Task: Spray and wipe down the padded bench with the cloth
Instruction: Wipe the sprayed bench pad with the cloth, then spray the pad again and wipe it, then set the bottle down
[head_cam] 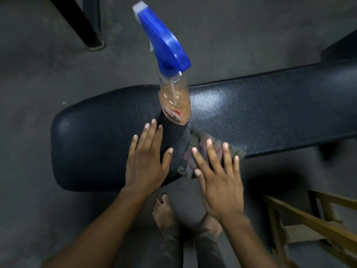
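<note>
Dark vinyl padded bench (251, 105) is spanning mid-frame, spray bottle (172, 82) standing on it ungrasped, while the flat, released left hand (146, 157) and right hand (218, 176) are hovering; the right should be pressing the cloth (201, 146) evenly.

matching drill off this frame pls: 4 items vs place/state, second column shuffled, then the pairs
Items
1. spray bottle
2. cloth
3. left hand
4. wooden frame

Places or states
A. fingers spread flat over the dark padded bench, holding nothing
B. stands upright on the bench, blue trigger head on top
C. on the floor to the right, beside the bench
D. bunched at the bench's near edge, under the fingers of the right hand

Pairs: 1-B, 2-D, 3-A, 4-C
</note>
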